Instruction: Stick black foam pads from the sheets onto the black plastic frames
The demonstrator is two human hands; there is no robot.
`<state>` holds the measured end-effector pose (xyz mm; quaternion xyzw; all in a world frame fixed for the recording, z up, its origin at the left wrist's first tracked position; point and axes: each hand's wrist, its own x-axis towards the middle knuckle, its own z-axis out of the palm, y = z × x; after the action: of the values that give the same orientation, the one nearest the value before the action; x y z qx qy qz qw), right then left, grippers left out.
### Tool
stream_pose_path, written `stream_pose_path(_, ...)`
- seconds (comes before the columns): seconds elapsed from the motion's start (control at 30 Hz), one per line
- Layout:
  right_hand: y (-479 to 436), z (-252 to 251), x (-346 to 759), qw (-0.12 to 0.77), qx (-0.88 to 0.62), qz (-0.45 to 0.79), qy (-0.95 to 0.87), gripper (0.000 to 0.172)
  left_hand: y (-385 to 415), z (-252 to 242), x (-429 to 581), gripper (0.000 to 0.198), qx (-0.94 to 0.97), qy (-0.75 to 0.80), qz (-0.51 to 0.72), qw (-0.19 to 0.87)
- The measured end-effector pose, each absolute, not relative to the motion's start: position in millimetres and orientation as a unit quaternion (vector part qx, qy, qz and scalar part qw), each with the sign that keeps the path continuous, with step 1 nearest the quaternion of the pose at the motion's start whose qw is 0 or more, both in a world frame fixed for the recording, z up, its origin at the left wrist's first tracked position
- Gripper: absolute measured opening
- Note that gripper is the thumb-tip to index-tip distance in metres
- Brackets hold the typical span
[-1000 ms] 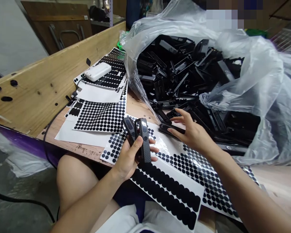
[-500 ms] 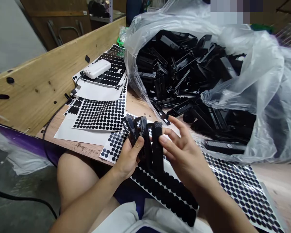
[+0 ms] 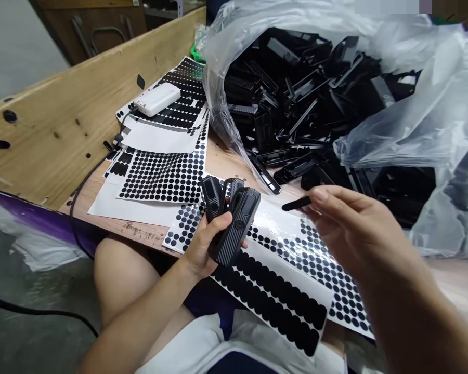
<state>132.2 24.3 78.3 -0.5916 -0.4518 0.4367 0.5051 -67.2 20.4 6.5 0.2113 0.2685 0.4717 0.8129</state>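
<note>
My left hand (image 3: 206, 244) is closed round three black carbon-pattern plastic parts (image 3: 230, 221), fanned out upright above the table edge. To the right, my right hand (image 3: 351, 228) pinches a small black oval sticker (image 3: 296, 204) between thumb and fingers, a short way right of the held parts. Beneath both hands lies a white sheet of black dot stickers (image 3: 308, 254), with a sheet of oval stickers (image 3: 276, 296) overlapping its near edge.
A large clear plastic bag (image 3: 413, 104) full of black plastic parts (image 3: 315, 114) fills the back right. More sticker sheets (image 3: 159, 176) lie at the left, with a white power bank (image 3: 157, 98) and its cable on top. A wooden board (image 3: 62, 119) walls the left side.
My right hand brought another black part from the pile to the left hand's bundle, let it go there, then drew back right and now pinches a small black sticker.
</note>
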Motion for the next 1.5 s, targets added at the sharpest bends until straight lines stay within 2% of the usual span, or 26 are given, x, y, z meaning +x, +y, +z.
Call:
stream_pose_path(0.07, 29.9, 80.6, 132.5, 0.477, -0.569, 0.515, -0.427, 0.037, 20.7, 6.1, -66.9, 0.049, 0.220, 0.267, 0.467, 0.814)
stream_pose_path(0.13, 33.1, 78.8, 126.8, 0.454, -0.559, 0.542, -0.434, 0.035, 20.0, 5.2, -66.1, 0.043, 0.232, 0.261, 0.467, 0.812)
stream_pose_path(0.23, 34.2, 75.2, 115.9, 0.431, -0.547, 0.547, -0.465, 0.032, 18.2, 4.0, -64.9, 0.037, 0.237, 0.250, 0.465, 0.816)
stream_pose_path(0.53, 35.5, 77.4, 107.7, 0.426, -0.525, 0.538, -0.504, 0.030, 17.9, 5.7, -65.5, 0.045, 0.219, 0.264, 0.454, 0.822)
stream_pose_path(1.03, 36.2, 79.6, 108.5, 0.412, -0.529, 0.540, -0.508, 0.027, 17.5, 3.2, -66.0, 0.041, 0.230, 0.240, 0.456, 0.826)
stream_pose_path(1.27, 35.6, 80.5, 108.6, 0.413, -0.539, 0.525, -0.513, 0.031, 17.4, 4.0, -66.4, 0.046, 0.224, 0.241, 0.456, 0.827)
stream_pose_path(1.5, 34.7, 80.0, 109.1, 0.415, -0.544, 0.514, -0.517, 0.032, 17.4, 1.9, -67.3, 0.065, 0.218, 0.246, 0.447, 0.832)
